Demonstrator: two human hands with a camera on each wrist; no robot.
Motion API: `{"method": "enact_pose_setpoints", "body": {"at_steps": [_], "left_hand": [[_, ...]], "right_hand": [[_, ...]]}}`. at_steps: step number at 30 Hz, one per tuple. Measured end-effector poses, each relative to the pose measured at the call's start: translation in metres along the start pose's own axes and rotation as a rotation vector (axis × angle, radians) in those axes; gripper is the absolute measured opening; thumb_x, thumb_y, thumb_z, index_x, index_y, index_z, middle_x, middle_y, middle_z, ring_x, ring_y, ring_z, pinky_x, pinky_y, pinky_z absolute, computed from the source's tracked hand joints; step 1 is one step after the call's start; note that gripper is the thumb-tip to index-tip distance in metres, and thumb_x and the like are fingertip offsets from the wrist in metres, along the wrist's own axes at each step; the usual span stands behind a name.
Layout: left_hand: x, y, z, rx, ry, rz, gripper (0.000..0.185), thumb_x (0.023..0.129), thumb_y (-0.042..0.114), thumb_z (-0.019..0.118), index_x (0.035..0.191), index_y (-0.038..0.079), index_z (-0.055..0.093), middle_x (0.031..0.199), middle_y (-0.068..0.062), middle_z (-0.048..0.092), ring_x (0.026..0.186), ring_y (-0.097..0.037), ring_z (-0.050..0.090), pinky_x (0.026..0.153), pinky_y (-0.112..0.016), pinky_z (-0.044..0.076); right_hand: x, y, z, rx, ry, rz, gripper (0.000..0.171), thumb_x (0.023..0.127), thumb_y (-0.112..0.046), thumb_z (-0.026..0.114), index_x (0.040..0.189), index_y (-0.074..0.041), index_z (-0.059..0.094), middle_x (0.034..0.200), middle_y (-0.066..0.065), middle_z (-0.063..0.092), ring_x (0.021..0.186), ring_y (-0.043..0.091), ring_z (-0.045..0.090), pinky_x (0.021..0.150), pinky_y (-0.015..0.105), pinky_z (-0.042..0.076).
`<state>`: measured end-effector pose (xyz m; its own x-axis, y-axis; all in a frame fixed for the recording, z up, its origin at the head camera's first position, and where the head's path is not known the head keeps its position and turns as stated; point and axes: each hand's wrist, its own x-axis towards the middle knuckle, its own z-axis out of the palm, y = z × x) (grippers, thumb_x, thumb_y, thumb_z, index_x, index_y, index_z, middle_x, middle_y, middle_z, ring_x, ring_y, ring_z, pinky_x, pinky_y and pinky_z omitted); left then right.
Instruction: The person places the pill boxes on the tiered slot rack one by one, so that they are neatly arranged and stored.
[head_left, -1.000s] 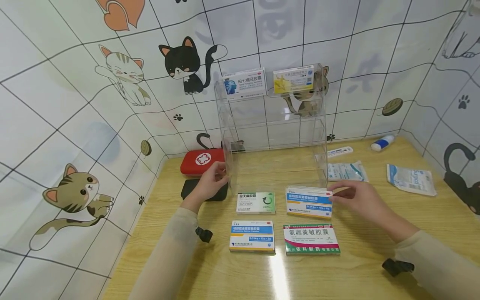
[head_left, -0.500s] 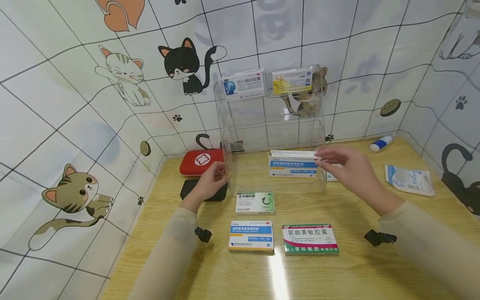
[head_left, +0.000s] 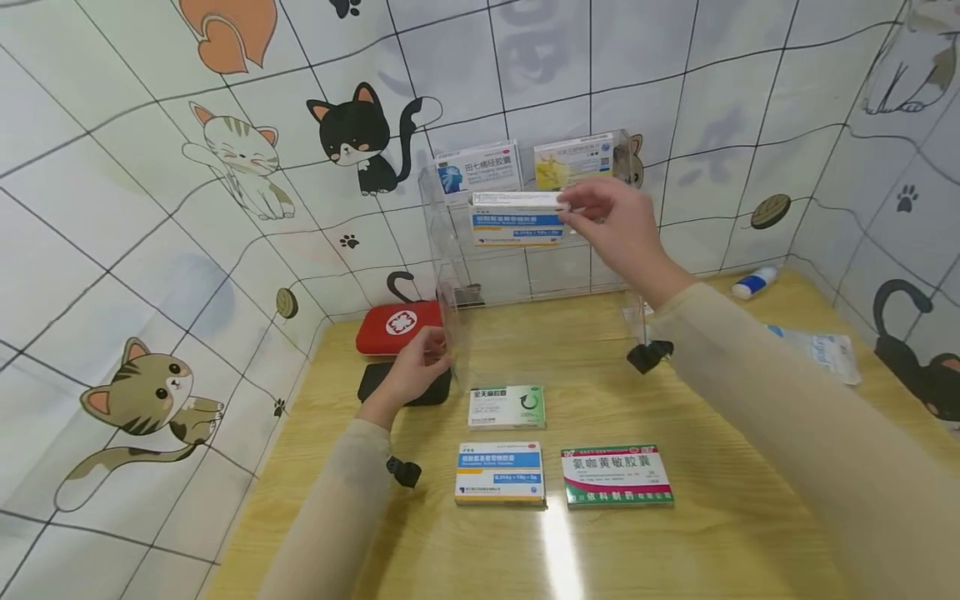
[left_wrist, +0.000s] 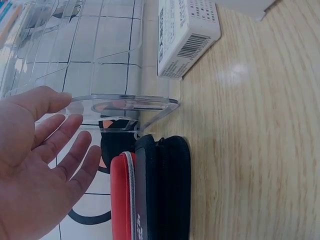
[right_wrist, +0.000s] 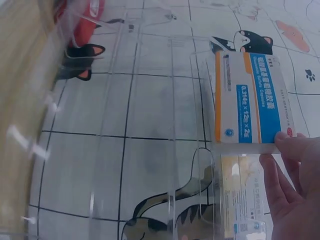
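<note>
My right hand (head_left: 618,229) pinches a blue and white medicine box (head_left: 517,220) by its right end, holding it raised in front of the clear acrylic rack (head_left: 444,275). In the right wrist view, this box (right_wrist: 252,100) lies close before the upper tier, its label facing the camera. My left hand (head_left: 411,371) holds the front edge of the rack's left side panel between thumb and fingers. On the top tier stand a white box (head_left: 480,169) with a blue picture and a yellow and white box (head_left: 573,160), partly covered by my right hand.
On the table lie a green and white box (head_left: 507,407), a second blue and white box (head_left: 500,473) and a red, white and green box (head_left: 617,476). Left of the rack are a red case (head_left: 396,327) and a black case (head_left: 375,382). A bottle (head_left: 754,283) and packet (head_left: 828,354) lie right.
My right hand has lifted the blue and white box from the table's back row, moving it up and left to the rack's upper part. My left hand stays at the side panel.
</note>
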<state>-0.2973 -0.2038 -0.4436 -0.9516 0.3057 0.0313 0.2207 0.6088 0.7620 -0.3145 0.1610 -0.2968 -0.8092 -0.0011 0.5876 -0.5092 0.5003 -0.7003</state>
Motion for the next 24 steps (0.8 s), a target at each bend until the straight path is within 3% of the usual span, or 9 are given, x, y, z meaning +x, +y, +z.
{"method": "enact_pose_setpoints", "body": {"at_steps": [4, 11, 18, 24], "left_hand": [[-0.001, -0.002, 0.000, -0.004, -0.003, 0.007, 0.043, 0.099, 0.012, 0.068, 0.138, 0.014, 0.051, 0.129, -0.013, 0.062, 0.120, -0.030, 0.060, 0.112, -0.048, 0.050], [0.000, -0.003, -0.003, 0.007, 0.017, -0.006, 0.043, 0.099, 0.013, 0.068, 0.138, 0.016, 0.051, 0.128, -0.010, 0.062, 0.118, -0.028, 0.060, 0.112, -0.048, 0.050], [-0.003, 0.000, -0.003, 0.011, 0.020, -0.016, 0.043, 0.099, 0.012, 0.068, 0.138, 0.014, 0.050, 0.127, -0.011, 0.062, 0.118, -0.029, 0.059, 0.112, -0.048, 0.050], [-0.003, 0.001, 0.000, -0.002, 0.007, 0.000, 0.047, 0.099, 0.012, 0.068, 0.142, 0.009, 0.049, 0.128, -0.013, 0.062, 0.119, -0.030, 0.059, 0.111, -0.050, 0.050]], "right_hand": [[0.023, -0.002, 0.016, -0.022, 0.015, -0.035, 0.021, 0.095, -0.015, 0.075, 0.116, -0.012, 0.077, 0.125, 0.002, 0.070, 0.101, 0.014, 0.072, 0.091, 0.023, 0.058], [0.049, 0.000, 0.045, -0.024, -0.042, 0.027, 0.022, 0.097, -0.017, 0.073, 0.119, -0.016, 0.075, 0.125, 0.001, 0.069, 0.105, 0.015, 0.071, 0.095, 0.029, 0.058], [0.050, 0.013, 0.070, 0.012, -0.085, 0.125, 0.023, 0.097, -0.016, 0.072, 0.120, -0.018, 0.074, 0.130, 0.003, 0.067, 0.109, 0.019, 0.069, 0.098, 0.033, 0.058], [0.040, 0.017, 0.072, 0.076, -0.106, 0.142, 0.032, 0.098, -0.014, 0.071, 0.130, -0.019, 0.071, 0.136, 0.002, 0.068, 0.119, 0.019, 0.068, 0.103, 0.032, 0.056]]}}
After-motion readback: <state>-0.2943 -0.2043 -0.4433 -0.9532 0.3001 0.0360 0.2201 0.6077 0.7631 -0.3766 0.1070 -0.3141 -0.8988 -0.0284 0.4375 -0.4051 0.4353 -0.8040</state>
